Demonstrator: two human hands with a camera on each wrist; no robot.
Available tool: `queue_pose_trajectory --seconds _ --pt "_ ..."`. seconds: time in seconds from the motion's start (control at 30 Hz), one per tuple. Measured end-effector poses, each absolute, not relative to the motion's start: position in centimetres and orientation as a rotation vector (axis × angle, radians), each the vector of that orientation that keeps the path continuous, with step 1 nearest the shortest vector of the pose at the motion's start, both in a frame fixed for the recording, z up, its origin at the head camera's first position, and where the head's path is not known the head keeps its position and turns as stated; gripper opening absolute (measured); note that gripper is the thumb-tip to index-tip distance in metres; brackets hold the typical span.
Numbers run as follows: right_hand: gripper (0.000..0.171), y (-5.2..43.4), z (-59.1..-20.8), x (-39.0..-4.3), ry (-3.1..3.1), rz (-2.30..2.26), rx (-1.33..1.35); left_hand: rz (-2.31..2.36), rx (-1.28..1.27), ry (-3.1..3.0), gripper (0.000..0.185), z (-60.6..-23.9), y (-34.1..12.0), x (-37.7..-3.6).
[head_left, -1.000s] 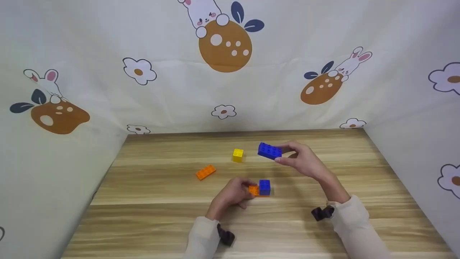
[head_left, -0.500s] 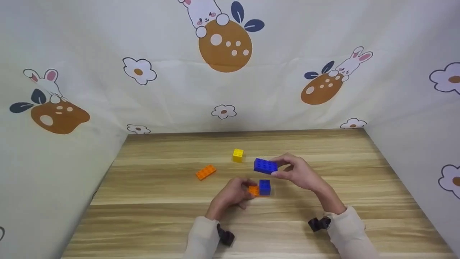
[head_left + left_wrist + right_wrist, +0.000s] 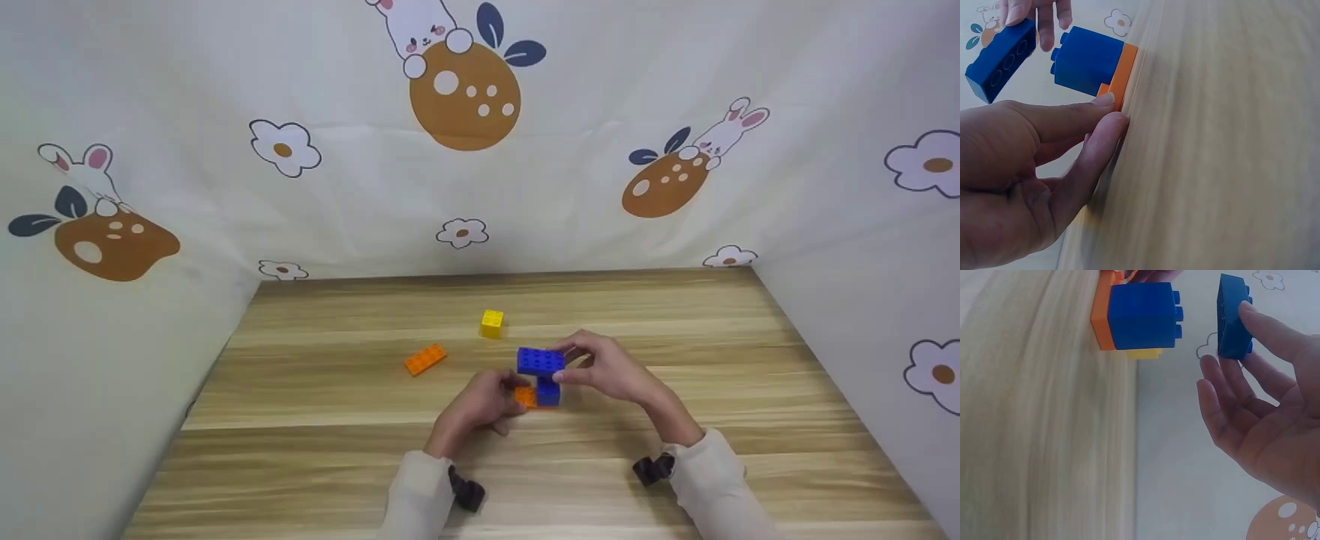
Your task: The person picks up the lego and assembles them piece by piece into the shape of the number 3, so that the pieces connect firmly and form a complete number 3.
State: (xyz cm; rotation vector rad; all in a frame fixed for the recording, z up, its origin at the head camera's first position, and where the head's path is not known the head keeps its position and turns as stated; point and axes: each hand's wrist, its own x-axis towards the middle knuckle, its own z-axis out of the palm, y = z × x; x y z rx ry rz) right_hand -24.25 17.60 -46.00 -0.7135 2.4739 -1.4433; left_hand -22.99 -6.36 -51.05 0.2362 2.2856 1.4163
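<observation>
- Head cam: on my head, looks forward and down over the whole table (image 3: 315, 450), mid distance.
- Left wrist cam: very close, low along the table (image 3: 1230, 169), rolled sideways, faces past my left hand (image 3: 1022, 169) to the orange plate (image 3: 1124, 73).
- Right wrist cam: equally close, rolled sideways, views my right hand (image 3: 1258, 422).
- All three share the small blue brick (image 3: 548, 392) and the long blue brick (image 3: 540, 361).
</observation>
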Motion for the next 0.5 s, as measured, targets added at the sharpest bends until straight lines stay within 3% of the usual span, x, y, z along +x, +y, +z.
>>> queue_pose_trajectory --seconds 0.5 --pt "0.04 17.3 -47.4 -24.6 2.466 -1.291 -0.674 1.435 0.219 2.284 0.039 -51.0 -6.2 -23.0"
